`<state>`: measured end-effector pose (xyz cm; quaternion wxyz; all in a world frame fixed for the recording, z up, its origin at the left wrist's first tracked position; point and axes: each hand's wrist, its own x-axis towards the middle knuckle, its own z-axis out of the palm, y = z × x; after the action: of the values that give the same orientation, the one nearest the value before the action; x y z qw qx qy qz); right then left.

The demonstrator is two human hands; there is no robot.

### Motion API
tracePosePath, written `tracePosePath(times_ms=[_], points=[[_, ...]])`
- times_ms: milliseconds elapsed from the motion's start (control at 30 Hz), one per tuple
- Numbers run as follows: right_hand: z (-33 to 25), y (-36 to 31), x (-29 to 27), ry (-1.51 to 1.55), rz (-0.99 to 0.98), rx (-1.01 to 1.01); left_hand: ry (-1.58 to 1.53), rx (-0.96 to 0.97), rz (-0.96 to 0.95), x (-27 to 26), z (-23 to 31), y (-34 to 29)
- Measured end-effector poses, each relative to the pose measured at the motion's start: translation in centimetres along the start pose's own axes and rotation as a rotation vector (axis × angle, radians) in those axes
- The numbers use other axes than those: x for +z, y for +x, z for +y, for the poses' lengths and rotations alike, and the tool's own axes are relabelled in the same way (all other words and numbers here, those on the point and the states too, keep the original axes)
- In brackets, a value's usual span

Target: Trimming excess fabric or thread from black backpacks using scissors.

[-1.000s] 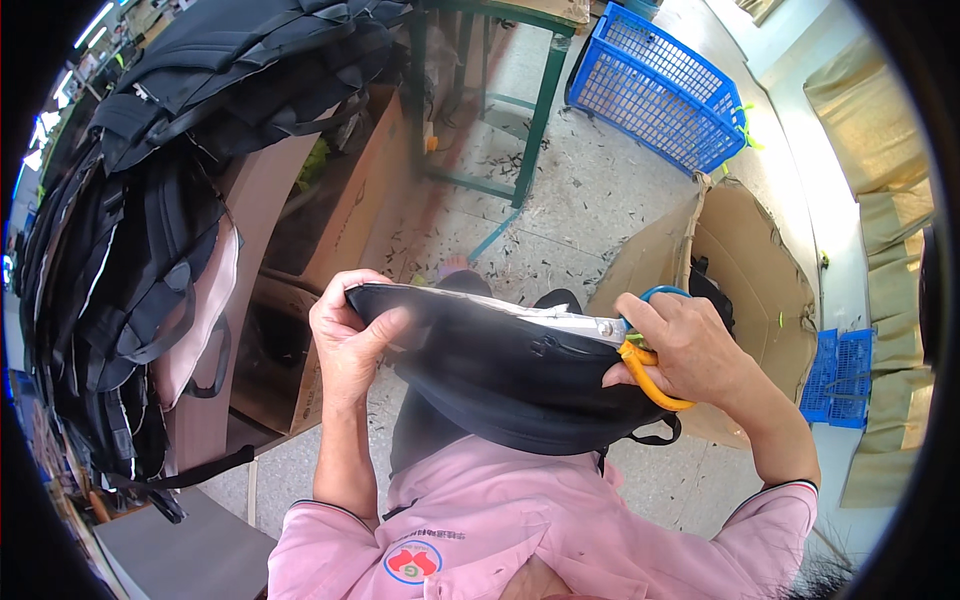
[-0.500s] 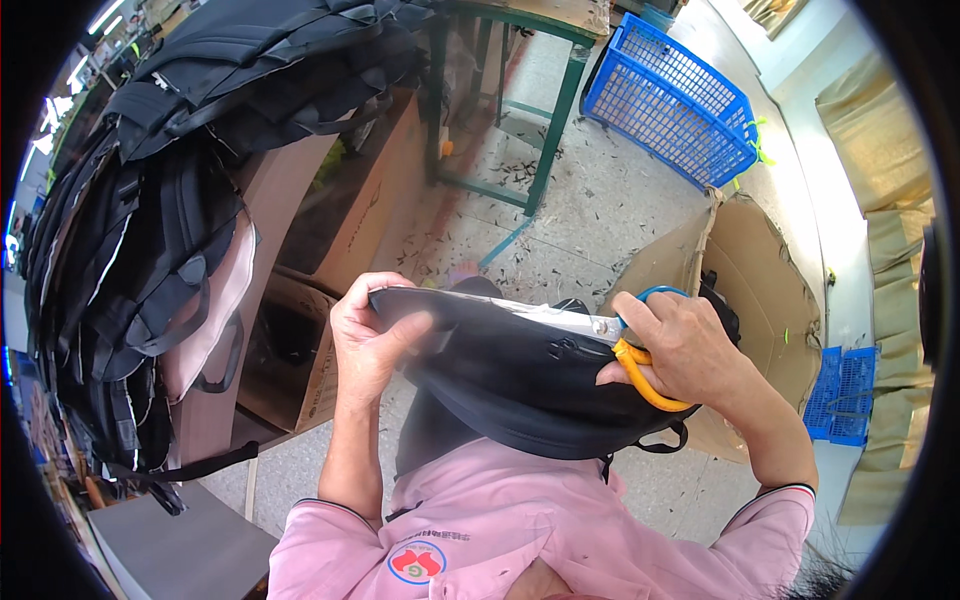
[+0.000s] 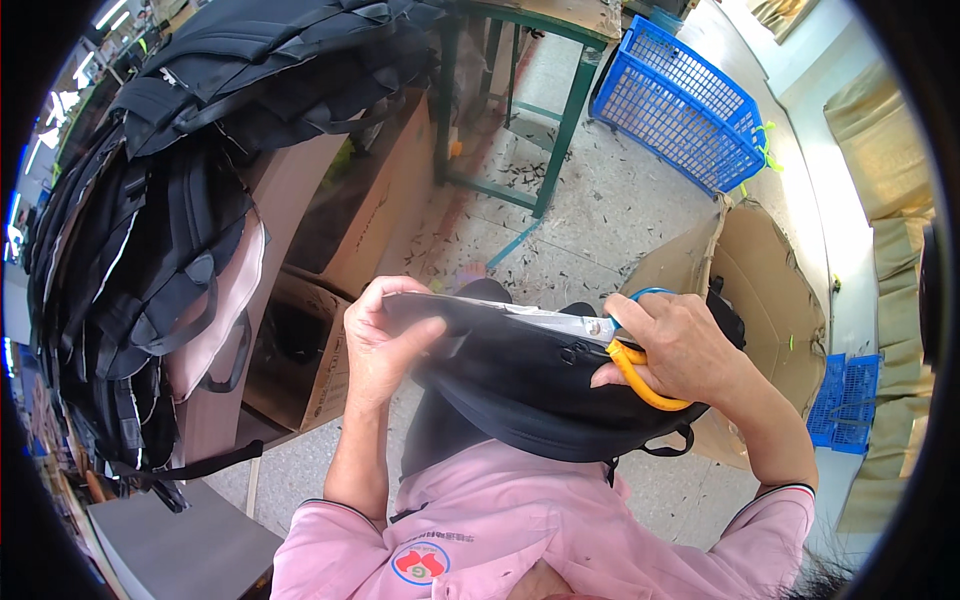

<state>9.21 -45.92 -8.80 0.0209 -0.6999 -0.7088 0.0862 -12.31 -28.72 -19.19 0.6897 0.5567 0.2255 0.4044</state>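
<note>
A black fabric bag [image 3: 520, 385] with a zipper and a small loop at its right side lies across my lap. My left hand [image 3: 385, 335] pinches the far left end of its edge, thumb on the near side. In my right hand [image 3: 685, 345] is a pair of scissors [image 3: 630, 365] with one yellow and one blue handle loop, my fingers through the loops. The metal blades point left along the bag's far edge, over a pale strip of raw edge. Their tips are hard to make out against that strip.
Piled black bags [image 3: 170, 240] hang over a board at the left, beside cardboard boxes [image 3: 305, 350]. A green-legged table [image 3: 560, 130] and a blue plastic crate [image 3: 680, 105] stand beyond. An open carton [image 3: 770, 270] is at my right. Dark scraps litter the floor.
The left hand has shifted slightly right, toward the scissors, with the bag's edge in its grip. The right hand and scissors have hardly moved. My view has shifted slightly.
</note>
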Motion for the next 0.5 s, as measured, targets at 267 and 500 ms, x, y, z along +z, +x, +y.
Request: tracePosePath(times_ms=[267,500], points=[[-0.1,1.0,0.5,0.049,0.115,-0.054,-0.015,-0.061,0.007,-0.5,0.1,-0.2],[0.0,0.4,1.4,0.200,0.060,-0.042,0.020,-0.077,-0.045,-0.3,-0.9,-0.2]])
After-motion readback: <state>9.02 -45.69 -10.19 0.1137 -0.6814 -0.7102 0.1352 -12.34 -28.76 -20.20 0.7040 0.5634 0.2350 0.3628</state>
